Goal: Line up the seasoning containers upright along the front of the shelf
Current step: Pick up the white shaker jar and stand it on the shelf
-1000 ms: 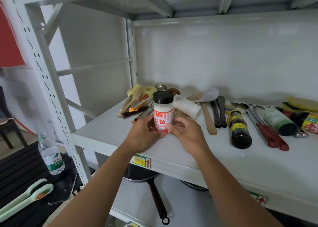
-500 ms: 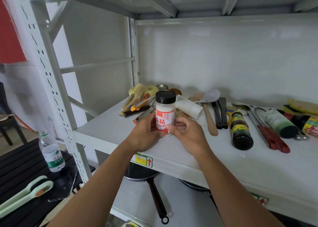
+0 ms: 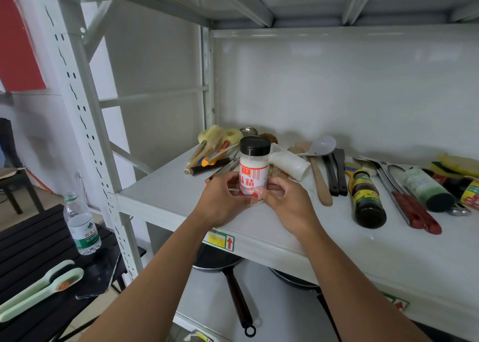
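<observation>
Head view: left hand point(image 3: 220, 201) and right hand point(image 3: 287, 207) both closed around lower body of seasoning jar point(image 3: 253, 170), one on each side. Jar upright, black cap on top, red-and-white label facing camera, near front of shelf point(image 3: 160, 199). Just behind jar, white bottle point(image 3: 290, 164) lying on side. Further right, dark sauce bottle point(image 3: 368, 199) and green-capped bottle point(image 3: 427, 190) lying flat among utensils. Water bottle point(image 3: 81, 225) standing on black table point(image 3: 31, 240), lower left.
</observation>
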Available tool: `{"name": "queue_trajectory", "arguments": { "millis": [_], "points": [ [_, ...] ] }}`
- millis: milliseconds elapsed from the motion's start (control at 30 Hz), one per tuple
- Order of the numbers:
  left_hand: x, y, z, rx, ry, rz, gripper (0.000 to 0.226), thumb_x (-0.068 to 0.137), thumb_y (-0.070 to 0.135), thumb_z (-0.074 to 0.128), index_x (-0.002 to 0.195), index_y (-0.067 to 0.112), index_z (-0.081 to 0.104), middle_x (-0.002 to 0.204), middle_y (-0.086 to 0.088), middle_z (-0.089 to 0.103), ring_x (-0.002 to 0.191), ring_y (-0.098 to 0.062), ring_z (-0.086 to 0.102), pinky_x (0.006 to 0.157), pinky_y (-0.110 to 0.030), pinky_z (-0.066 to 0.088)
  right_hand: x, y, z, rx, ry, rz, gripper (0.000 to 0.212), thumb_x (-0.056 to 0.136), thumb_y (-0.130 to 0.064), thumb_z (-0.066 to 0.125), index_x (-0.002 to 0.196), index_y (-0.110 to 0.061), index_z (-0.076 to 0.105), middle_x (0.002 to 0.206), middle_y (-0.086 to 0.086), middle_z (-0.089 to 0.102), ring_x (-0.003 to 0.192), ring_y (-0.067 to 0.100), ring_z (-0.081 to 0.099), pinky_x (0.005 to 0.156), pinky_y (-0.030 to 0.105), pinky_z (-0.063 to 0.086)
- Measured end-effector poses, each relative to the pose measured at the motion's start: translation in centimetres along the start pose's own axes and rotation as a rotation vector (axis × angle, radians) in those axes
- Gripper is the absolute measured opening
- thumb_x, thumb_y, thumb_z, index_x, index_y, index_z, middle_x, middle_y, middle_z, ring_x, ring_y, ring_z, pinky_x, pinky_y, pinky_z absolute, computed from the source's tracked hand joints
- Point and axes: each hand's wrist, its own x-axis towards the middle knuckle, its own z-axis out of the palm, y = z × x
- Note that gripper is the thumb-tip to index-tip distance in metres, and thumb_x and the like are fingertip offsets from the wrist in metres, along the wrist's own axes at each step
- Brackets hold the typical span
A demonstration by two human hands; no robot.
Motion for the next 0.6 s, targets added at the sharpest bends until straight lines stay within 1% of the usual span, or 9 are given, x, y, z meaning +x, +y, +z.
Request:
{"name": "queue_trajectory", "arguments": {
  "millis": [133,233,300,367,433,467,500,567,600],
  "points": [
    [0.1,-0.1,0.0,-0.006,-0.004,-0.014,0.059,0.076,0.044,0.090,0.129,0.033,0.067,0.114,0.019,0.073,0.103,0.000,0.067,0.090,-0.021,0.055,-0.1,-0.2,0.1,-0.028,-0.003,-0.010,0.048,0.093,-0.041,0.074,0.135,-0.019,0.067,0.127,-0.008,0.074,0.106,0.000,0.068,0.085,0.008,0.044],
    [0.2,0.0,0.3,0.007,0.015,-0.024,0.061,0.076,0.043,0.089,0.131,0.032,0.065,0.110,0.022,0.068,0.100,0.002,0.064,0.082,-0.014,0.049,-0.2,-0.4,0.2,-0.071,-0.017,-0.032,0.047,0.097,-0.038,0.070,0.138,-0.016,0.064,0.129,-0.003,0.073,0.110,0.006,0.068,0.084,0.007,0.043],
    [0.1,0.1,0.4,0.021,0.025,-0.028,0.062,0.077,0.043,0.089,0.132,0.032,0.064,0.108,0.023,0.066,0.098,0.005,0.062,0.079,-0.011,0.046,-0.3,-0.5,0.3,-0.088,-0.020,-0.035,0.047,0.098,-0.038,0.069,0.139,-0.016,0.063,0.129,-0.002,0.073,0.110,0.007,0.068,0.084,0.006,0.043],
    [0.1,0.2,0.5,0.024,0.026,-0.028,0.061,0.077,0.043,0.089,0.132,0.032,0.064,0.107,0.023,0.065,0.096,0.006,0.061,0.079,-0.011,0.046,-0.3,-0.5,0.3,-0.099,-0.019,-0.035,0.046,0.098,-0.038,0.068,0.138,-0.017,0.064,0.128,-0.003,0.074,0.105,0.003,0.067,0.083,0.006,0.043],
    [0.0,0.2,0.4,0.021,0.024,-0.027,0.061,0.077,0.043,0.089,0.131,0.032,0.064,0.107,0.022,0.066,0.097,0.006,0.061,0.084,-0.015,0.050,-0.5,-0.6,0.2,-0.115,-0.022,-0.037,0.046,0.099,-0.039,0.068,0.139,-0.018,0.063,0.128,-0.004,0.073,0.101,-0.001,0.065,0.084,0.007,0.044],
    [-0.1,0.3,0.3,0.019,0.020,-0.027,0.061,0.077,0.043,0.090,0.131,0.032,0.064,0.108,0.022,0.066,0.098,0.006,0.061,0.087,-0.018,0.052,-0.5,-0.6,0.3,-0.116,-0.025,-0.041,0.046,0.099,-0.040,0.067,0.139,-0.018,0.063,0.128,-0.004,0.073,0.103,-0.001,0.065,0.087,0.011,0.047],
    [-0.1,0.3,0.3,0.021,0.011,-0.021,0.062,0.076,0.043,0.090,0.131,0.033,0.063,0.109,0.022,0.066,0.098,0.006,0.061,0.089,-0.020,0.053,-0.6,-0.8,0.3,-0.120,-0.028,-0.045,0.047,0.100,-0.041,0.065,0.140,-0.018,0.063,0.129,-0.003,0.073,0.106,0.002,0.066,0.093,0.017,0.051],
    [-0.3,0.5,0.3,0.032,-0.018,0.002,0.067,0.075,0.042,0.091,0.133,0.035,0.059,0.112,0.022,0.065,0.100,0.007,0.060,0.088,-0.017,0.051,-0.9,-1.3,0.5,-0.118,-0.028,-0.038,0.047,0.104,-0.046,0.056,0.143,-0.019,0.060,0.133,-0.002,0.071,0.117,0.010,0.066,0.103,0.030,0.052],
    [-0.4,0.7,0.3,0.027,-0.031,0.012,0.070,0.074,0.040,0.092,0.134,0.035,0.057,0.115,0.022,0.064,0.102,0.005,0.061,0.087,-0.015,0.049,-1.1,-1.6,0.5,-0.107,-0.020,-0.034,0.047,0.106,-0.047,0.049,0.144,-0.020,0.058,0.136,-0.002,0.068,0.122,0.011,0.063,0.106,0.032,0.050]
  ]
}}
